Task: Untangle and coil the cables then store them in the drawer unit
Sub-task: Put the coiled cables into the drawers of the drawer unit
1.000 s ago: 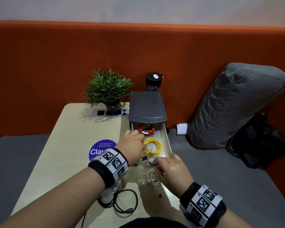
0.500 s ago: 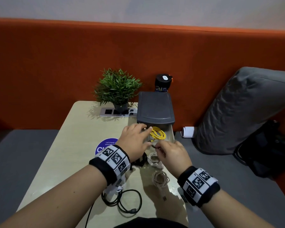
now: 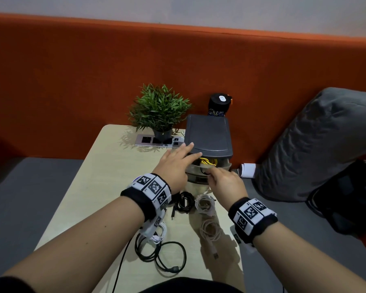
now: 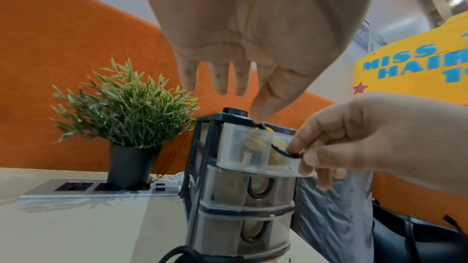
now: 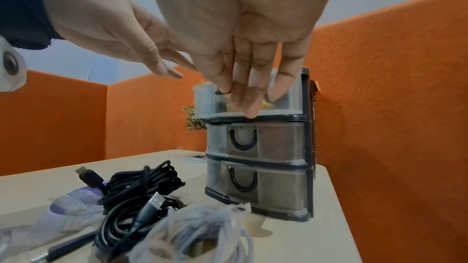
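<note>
The grey drawer unit (image 3: 208,134) stands at the table's far right. Its clear top drawer (image 4: 240,153) sticks out a little, and a yellow coiled cable (image 3: 207,160) shows inside. My right hand (image 3: 212,173) pinches the drawer's black handle (image 4: 291,154) between thumb and forefinger. Over the unit's front left corner my left hand (image 3: 184,157) holds its fingers straight, thumb at the top edge. On the table lie a black coil (image 3: 184,201), a white coil (image 3: 204,205), a beige coil (image 3: 210,229) and a loose black cable (image 3: 163,254).
A potted plant (image 3: 160,111) stands on a socket strip (image 3: 145,140) left of the unit, with a black cylinder (image 3: 219,102) behind it. A grey cushion (image 3: 315,144) and a black bag (image 3: 347,197) lie on the seat to the right.
The top drawer, pulled far out a second ago with red and yellow cables showing, has slid nearly in under my right hand. My left hand has lifted to the unit's top edge.
</note>
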`<action>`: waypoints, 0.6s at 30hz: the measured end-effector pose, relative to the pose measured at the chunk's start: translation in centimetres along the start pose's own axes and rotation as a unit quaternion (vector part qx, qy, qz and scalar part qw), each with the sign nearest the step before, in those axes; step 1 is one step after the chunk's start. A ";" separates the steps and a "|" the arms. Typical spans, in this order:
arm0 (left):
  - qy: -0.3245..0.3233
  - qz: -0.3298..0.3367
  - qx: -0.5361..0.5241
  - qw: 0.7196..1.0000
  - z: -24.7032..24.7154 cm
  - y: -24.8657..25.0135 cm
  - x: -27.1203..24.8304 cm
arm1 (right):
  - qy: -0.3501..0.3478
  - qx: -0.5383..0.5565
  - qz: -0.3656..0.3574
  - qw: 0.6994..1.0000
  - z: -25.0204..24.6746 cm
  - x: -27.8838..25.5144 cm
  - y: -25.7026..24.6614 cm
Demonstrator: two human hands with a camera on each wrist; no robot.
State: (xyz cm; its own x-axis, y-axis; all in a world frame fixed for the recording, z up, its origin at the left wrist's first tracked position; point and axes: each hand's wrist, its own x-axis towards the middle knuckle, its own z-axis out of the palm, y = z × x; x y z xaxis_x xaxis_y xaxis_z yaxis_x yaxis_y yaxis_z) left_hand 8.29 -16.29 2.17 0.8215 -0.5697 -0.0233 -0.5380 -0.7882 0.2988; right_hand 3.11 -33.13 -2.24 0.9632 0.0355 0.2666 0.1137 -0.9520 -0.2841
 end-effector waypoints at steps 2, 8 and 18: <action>-0.027 0.007 0.022 0.999 0.2 0.0 0.2 | -0.048 0.000 0.028 0.998 0.0 0.0 0.3; -0.011 0.006 0.091 0.996 1.5 0.1 0.2 | -0.082 0.008 0.032 0.996 -0.4 -0.8 0.2; -0.013 0.020 0.168 0.986 2.6 0.3 0.5 | -0.086 0.015 0.037 0.995 -0.8 -1.1 -0.1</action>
State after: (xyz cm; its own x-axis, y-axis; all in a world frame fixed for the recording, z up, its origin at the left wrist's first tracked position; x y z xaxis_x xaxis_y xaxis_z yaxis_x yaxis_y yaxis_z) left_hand 8.03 -17.43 -0.24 0.7957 -0.6042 -0.0435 -0.6055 -0.7952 -0.0322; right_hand 1.88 -33.32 -1.81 0.9964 0.0204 0.0824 0.0462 -0.9444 -0.3255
